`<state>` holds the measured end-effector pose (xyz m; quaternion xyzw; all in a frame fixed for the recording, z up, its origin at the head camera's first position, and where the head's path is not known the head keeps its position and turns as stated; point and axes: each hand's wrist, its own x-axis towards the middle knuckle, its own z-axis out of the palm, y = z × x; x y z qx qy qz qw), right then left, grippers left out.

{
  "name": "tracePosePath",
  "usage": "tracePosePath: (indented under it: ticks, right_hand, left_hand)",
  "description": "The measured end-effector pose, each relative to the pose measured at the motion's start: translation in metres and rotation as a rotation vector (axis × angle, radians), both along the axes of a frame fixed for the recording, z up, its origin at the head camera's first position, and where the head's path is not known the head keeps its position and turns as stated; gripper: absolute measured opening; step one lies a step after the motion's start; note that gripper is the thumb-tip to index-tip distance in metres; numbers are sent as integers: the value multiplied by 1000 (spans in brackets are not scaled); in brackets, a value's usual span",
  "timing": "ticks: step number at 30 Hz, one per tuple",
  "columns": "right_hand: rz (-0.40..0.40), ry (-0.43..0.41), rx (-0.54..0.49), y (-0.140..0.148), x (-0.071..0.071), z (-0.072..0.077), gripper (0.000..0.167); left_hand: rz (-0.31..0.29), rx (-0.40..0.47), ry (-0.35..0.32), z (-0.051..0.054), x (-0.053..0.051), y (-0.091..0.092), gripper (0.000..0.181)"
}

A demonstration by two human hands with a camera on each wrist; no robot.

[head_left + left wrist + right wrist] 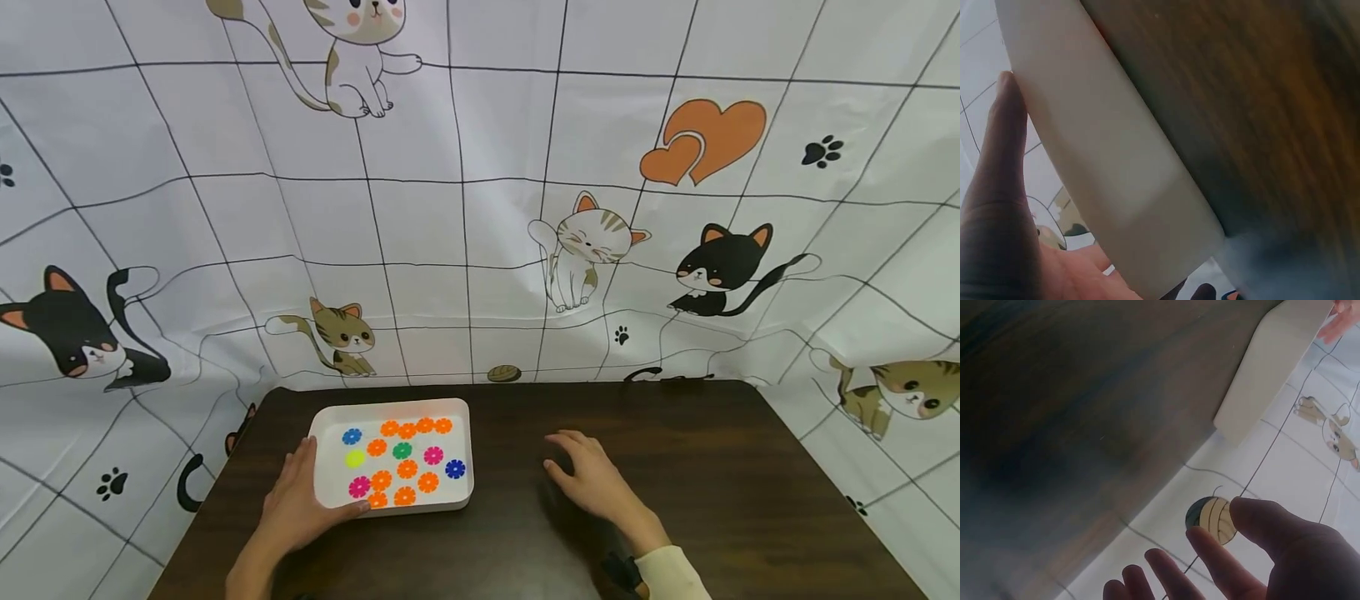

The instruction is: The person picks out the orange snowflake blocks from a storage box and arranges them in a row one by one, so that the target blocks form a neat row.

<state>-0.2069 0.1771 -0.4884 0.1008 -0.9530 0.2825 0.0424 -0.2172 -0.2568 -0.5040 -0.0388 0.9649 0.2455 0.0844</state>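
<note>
Cream sleeve [671,573] and dark wristband [621,572] at the lower edge of the head view, both on the right arm. Right hand [592,479] over bare wood, fingers loosely extended and a little bent, nothing held, well apart from the other. Left hand [296,502] clamped on the near-left corner of a white tray [330,467]: thumb over the near rim, fingers along the left side. Tray is shallow, rounded at the corners, on the left part of the table. Inside, notched flower-like discs: ten orange discs [407,469], two pink discs [433,455], one each of light blue disc [352,436], dark blue disc [455,469], green disc [402,451] and yellow disc [356,458]. Table [675,467] dark brown, streaked grain, a dull sheen at the near middle. Beyond it and down both sides, white sheeting [510,133], creased, ruled with black lines into large squares. Its prints: black-and-white cats [723,267], tan striped cat [341,333], pale cat with one paw raised [592,242], orange hearts [712,146], paw prints [822,152], yarn ball [504,373] just above the table's far edge.
</note>
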Motion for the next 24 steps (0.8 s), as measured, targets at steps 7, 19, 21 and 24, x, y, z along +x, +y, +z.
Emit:
tracePosePath:
  ticks: [7,19,21,24]
  right_hand:
    - [56,37,-2,-20,-10,3,36]
    - [140,89,-46,-60,-17,13,23]
    - [191,94,-21,-73,-19,15,22]
    - [281,97,43,-94,-22,16,22]
  left_hand:
    - [5,9,-7,6,-3,-2,153]
    - [19,22,-59,2,-2,-1,155]
    - [24,25,-69,-1,-1,-2,156]
    - [27,27,-78,-6,-1,-3,156]
